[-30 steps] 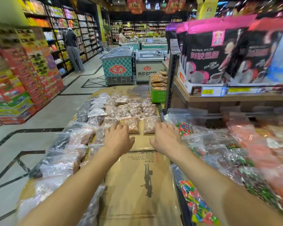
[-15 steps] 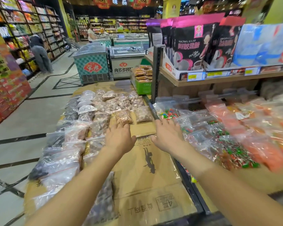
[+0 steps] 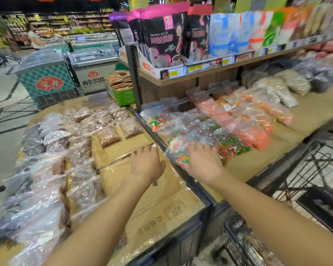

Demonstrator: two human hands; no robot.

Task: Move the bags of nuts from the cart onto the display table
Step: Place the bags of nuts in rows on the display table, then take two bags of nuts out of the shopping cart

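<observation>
Both your hands are open, palms down, holding nothing.

Your left hand [image 3: 146, 166] hovers over taped brown cardboard [image 3: 158, 204]; your right hand [image 3: 203, 164] rests on a crinkly clear bag of coloured candy [image 3: 178, 152]. The bags of nuts [image 3: 108, 135] lie on the cardboard-topped surface, left. Dark pouches [image 3: 161, 38] read "BROWN SUGAR"; the far-right shelf blurs.

Far-right shelf packets [image 3: 315, 18] — motion-blurred, labels unreadable. Near-left clear bags [image 3: 27, 217] — smeared, contents indistinct. Wire cart [image 3: 306, 179] cut off at right edge.
</observation>
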